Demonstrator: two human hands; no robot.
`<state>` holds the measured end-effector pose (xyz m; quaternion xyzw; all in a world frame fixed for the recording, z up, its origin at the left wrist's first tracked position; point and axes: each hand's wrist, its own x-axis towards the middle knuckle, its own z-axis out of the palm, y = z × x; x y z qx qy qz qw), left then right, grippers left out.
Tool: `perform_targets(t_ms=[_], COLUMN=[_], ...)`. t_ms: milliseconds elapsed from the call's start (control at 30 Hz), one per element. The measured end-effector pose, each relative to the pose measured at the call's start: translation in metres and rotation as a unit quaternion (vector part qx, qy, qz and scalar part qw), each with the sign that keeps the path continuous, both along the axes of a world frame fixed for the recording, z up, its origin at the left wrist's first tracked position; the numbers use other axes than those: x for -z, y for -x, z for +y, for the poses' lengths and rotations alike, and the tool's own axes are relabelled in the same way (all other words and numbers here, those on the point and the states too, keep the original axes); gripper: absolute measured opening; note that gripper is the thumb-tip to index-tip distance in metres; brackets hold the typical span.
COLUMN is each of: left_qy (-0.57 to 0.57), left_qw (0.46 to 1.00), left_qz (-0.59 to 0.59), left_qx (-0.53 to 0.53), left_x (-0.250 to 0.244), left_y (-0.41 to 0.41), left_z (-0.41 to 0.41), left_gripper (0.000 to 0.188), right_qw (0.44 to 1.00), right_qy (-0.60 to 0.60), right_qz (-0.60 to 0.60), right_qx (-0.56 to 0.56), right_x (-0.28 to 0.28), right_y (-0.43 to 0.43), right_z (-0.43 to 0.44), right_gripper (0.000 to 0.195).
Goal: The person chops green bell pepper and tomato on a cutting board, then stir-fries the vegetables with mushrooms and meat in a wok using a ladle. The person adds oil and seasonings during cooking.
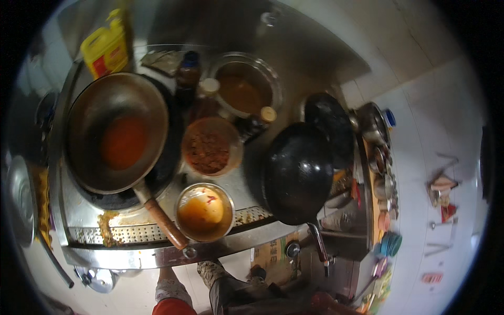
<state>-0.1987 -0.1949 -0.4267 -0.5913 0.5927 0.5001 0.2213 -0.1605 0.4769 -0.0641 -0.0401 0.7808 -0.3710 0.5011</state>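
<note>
My left hand (165, 273) reaches to the stove's front edge (134, 256); its fingers are hidden under that edge. Low on the right, a dim, blurred shape seems to be my right hand (323, 301), and I cannot make out its fingers. Above my left hand, a wok (114, 90) holding reddish-orange liquid (125, 142) sits on the left burner. Its wooden handle (167, 224) points toward me. Right of the handle stands a metal bowl (230, 224) of orange-brown liquid (201, 212). A tub (235, 147) of dark red paste (209, 152) is behind it.
A black wok (297, 173) lies at the right, its handle (318, 242) jutting past the front edge. Behind stand a steel pot (271, 75) of brown liquid, dark bottles (189, 75) and a yellow jug (105, 51). Small containers (384, 187) line the right side. A cardboard box (271, 256) is below.
</note>
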Motion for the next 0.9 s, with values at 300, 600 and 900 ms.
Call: perform_targets(t_ms=[300,600,900], left_qy=[-0.085,-0.236,-0.066], left_qw=[0.977,0.965,0.798], left_qz=[0.033,0.097,0.234], left_qx=[-0.191,0.064,0.552], left_x=[-0.051,-0.073,-0.245], left_y=[-0.013,-0.011,0.028], left_z=[0.06,0.209,0.446], left_gripper=[0.025,0.019,0.019], right_qw=[0.899,0.888,0.85], right_qy=[-0.167,-0.257,-0.378], right_qz=[-0.227,-0.212,0.134], right_qx=[0.334,0.317,0.341], right_x=[0.015,0.056,0.017], right_y=[-0.028,-0.064,0.033], right_z=[0.004,0.139,0.346], right_gripper=[0.011,0.012,0.021])
